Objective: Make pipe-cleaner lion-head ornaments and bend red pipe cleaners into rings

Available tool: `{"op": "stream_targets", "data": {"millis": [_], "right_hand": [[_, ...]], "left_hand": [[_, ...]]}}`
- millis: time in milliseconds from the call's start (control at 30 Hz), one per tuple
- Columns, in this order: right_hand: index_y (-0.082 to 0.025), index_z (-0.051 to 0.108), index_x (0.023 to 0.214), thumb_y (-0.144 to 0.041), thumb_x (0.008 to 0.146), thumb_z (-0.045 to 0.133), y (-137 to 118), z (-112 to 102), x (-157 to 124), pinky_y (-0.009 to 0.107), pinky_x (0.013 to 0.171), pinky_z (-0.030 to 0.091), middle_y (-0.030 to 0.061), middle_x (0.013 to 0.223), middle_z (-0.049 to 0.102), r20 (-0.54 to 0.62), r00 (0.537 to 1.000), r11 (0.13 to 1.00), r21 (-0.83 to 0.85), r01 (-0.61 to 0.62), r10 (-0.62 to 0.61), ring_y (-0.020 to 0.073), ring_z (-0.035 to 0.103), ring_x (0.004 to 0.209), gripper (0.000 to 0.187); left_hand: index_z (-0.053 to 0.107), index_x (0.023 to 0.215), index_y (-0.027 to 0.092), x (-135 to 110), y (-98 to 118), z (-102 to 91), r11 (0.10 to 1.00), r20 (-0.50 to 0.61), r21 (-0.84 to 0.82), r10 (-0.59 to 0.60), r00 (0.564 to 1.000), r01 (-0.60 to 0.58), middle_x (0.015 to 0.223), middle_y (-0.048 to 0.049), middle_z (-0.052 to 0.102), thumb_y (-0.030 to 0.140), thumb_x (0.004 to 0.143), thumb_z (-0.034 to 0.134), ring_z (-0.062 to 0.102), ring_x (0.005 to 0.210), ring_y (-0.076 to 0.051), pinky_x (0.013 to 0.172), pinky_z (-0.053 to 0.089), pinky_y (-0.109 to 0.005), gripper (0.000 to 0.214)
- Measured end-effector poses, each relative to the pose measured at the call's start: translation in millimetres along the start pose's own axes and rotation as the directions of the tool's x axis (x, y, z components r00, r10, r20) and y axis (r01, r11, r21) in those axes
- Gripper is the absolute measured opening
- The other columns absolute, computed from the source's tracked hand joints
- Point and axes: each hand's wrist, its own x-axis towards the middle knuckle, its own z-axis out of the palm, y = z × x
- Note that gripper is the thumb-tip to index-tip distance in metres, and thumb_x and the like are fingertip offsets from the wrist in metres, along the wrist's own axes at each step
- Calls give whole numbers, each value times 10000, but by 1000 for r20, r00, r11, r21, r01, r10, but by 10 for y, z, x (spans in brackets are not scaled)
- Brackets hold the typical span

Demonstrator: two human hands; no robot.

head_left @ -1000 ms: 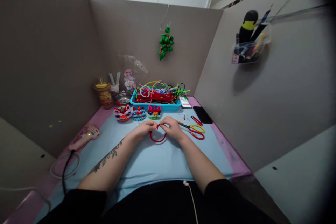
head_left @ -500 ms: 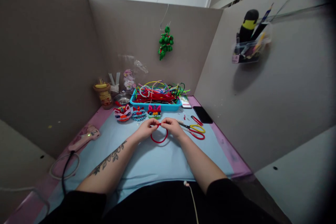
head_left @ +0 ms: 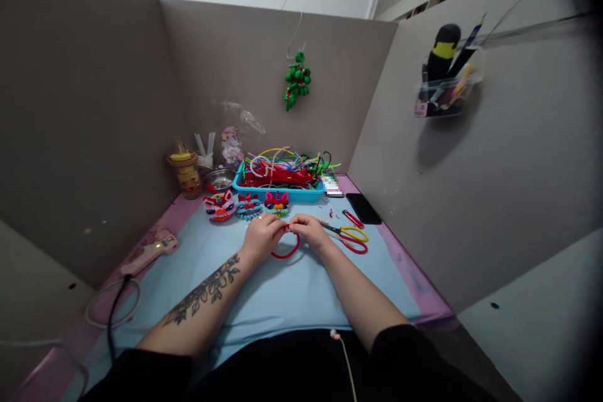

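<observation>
Both my hands meet over the light blue mat [head_left: 282, 295] in the middle of the desk. My left hand [head_left: 261, 235] and my right hand [head_left: 308, 231] pinch the top of a red pipe cleaner loop [head_left: 288, 250], whose ring hangs down towards me between them. The fingers of both hands are closed on its twisted ends. Just behind the hands lie three small fuzzy animal faces: a pink one [head_left: 219, 205], a blue one [head_left: 248, 206] and a red-pink one [head_left: 277, 201].
A blue tray of coloured pipe cleaners [head_left: 282, 177] stands at the back. Yellow-and-red scissors [head_left: 348, 237], a red tool [head_left: 352, 218] and a black phone [head_left: 363, 208] lie to the right. A pink glue gun [head_left: 148, 251] with cable lies left, a jar [head_left: 184, 171] behind it.
My left hand has turned over the loop's top and covers more of it; the loop has shifted slightly under my fingers. The view has tipped a little.
</observation>
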Motion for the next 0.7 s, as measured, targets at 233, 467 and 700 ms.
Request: {"op": "stream_targets", "data": {"millis": [233,467,700], "right_hand": [[-167,609,627,-267,684,599,0,-42,5,239,564,377,-31,556,544,37,998,995,-85,50,-47,112,475,554,115],[-176,618,677,-277,750,589,-31,-17,-36,258,617,422,-6,645,581,30,981,952,-238,195,-193,134,524,627,128],[-206,640,699,-207,765,588,-171,26,-112,349,811,423,45,752,642,76,925,838,-402,369,-371,191,556,783,84]], "left_hand": [[662,747,199,-26,148,-31,966,8,-198,-168,986,166,842,-79,635,341,819,571,535,870,-215,856,372,-347,184],[550,637,165,18,58,135,771,123,-446,-450,885,454,597,1,525,441,760,547,480,608,-144,601,387,-263,302],[518,573,156,31,-54,188,645,323,-479,-501,803,595,491,1,494,475,741,518,458,450,-114,446,356,-237,360]]}}
